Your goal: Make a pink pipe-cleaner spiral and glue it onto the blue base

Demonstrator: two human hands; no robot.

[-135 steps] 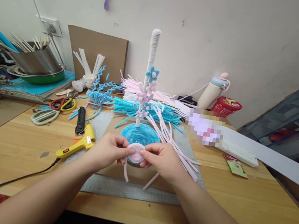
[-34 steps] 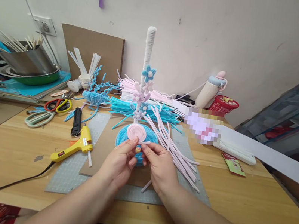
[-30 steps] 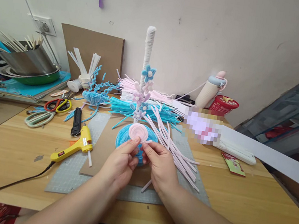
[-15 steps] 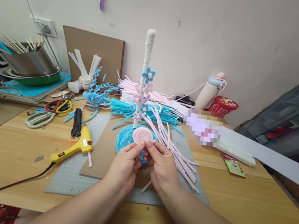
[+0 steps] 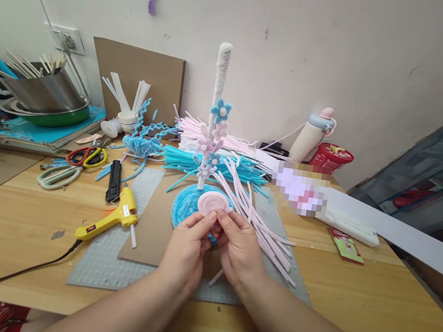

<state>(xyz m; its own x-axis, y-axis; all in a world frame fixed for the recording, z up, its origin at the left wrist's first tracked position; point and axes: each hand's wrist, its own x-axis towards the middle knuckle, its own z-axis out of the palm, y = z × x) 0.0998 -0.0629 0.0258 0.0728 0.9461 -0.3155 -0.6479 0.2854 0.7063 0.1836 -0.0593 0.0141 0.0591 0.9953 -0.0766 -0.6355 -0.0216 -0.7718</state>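
Note:
A flat pink coil of pipe cleaner (image 5: pixel 213 202) is pinched at its lower edge by both hands. My left hand (image 5: pixel 188 242) grips it with thumb and fingers from the left. From the right, my right hand (image 5: pixel 240 247) closes on the same edge, its fingertips against the left ones. Behind the coil lies a round blue base (image 5: pixel 185 205), partly covered by the coil and hands. A white wrapped post (image 5: pixel 222 68) rises upright at that base, with blue and pink fuzzy flowers (image 5: pixel 220 111) along it.
Loose pink pipe cleaners (image 5: pixel 265 234) lie right of the base; blue ones (image 5: pixel 176 159) are bundled behind. A yellow glue gun (image 5: pixel 112 218) with a cord, a black stapler-like tool (image 5: pixel 114 183) and scissors (image 5: pixel 59 177) lie left. A bottle (image 5: pixel 309 138) stands at the back right.
The pink coil and both hands have shifted very slightly to the right. Both hands keep their pinch on the coil.

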